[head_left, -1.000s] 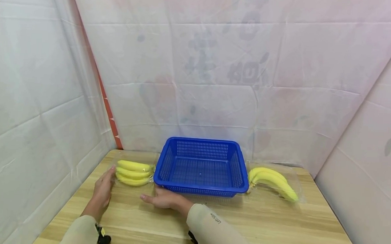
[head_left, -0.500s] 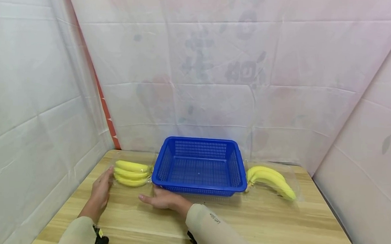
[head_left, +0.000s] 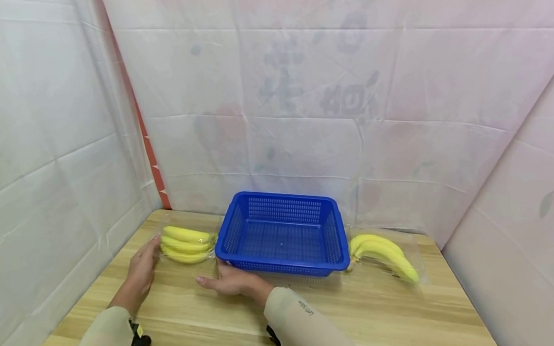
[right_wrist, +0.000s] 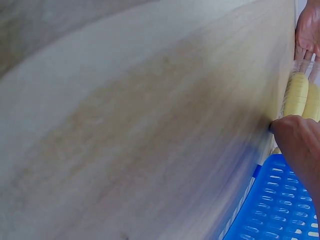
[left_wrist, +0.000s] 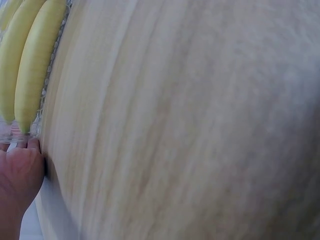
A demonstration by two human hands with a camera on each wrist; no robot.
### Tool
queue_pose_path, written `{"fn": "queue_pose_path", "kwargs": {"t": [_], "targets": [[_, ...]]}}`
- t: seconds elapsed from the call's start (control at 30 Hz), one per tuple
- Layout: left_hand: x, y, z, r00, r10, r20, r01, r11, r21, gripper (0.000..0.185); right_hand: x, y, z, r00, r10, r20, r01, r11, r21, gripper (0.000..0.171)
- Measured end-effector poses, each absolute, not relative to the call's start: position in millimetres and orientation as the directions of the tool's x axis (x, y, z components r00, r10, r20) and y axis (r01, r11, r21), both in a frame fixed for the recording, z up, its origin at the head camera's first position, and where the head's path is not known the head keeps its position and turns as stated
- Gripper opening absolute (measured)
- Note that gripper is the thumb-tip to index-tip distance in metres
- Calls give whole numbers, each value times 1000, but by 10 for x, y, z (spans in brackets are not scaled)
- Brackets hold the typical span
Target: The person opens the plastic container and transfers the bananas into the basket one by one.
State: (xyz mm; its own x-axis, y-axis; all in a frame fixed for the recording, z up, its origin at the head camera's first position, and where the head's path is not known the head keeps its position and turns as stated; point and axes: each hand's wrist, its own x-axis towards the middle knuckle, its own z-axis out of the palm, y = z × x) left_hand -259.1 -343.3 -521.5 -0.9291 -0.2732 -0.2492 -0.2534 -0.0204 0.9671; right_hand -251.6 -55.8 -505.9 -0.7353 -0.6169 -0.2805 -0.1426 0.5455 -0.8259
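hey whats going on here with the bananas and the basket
A person sits at a wooden table with both hands flat on it. The left hand touches the end of a plastic-wrapped banana bunch lying left of an empty blue basket. The right hand rests just in front of the basket's near left corner. A second wrapped bunch lies untouched on the basket's right.

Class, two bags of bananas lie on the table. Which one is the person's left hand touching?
The bagged bananas left of the blue basket: the left hand touches that bag's end. The other bag lies untouched beyond the basket's right side.
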Motion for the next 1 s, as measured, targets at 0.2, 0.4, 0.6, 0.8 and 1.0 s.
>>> {"fn": "queue_pose_path", "kwargs": {"t": [0.2, 0.4, 0.6, 0.8, 1.0], "targets": [[-2566, -3431, -5208, -926, -280, -252, -259, -12, 966, 98, -2513, -558, -5070, -730, -628, -270, -144, 528, -837, 111], [-2537, -3434, -5260, -919, -314, -240, -247, -18, 969, 87, -2504, -545, -5064, -730, -626, -275, -130, 522, -843, 112], [-2552, -3451, -5282, -923, -311, -226, -233, -12, 972, 86, -2510, -528, -5064, -723, -631, -280, -134, 526, -840, 112], [-2545, -3434, -5269, -911, -333, -245, -258, -4, 966, 89, -2494, -519, -5062, -721, -635, -277, -138, 524, -840, 113], [-2502, -3433, -5245, -922, -288, -260, -266, -16, 964, 97, -2462, -502, -5048, -711, -651, -266, -175, 531, -829, 114]]}}
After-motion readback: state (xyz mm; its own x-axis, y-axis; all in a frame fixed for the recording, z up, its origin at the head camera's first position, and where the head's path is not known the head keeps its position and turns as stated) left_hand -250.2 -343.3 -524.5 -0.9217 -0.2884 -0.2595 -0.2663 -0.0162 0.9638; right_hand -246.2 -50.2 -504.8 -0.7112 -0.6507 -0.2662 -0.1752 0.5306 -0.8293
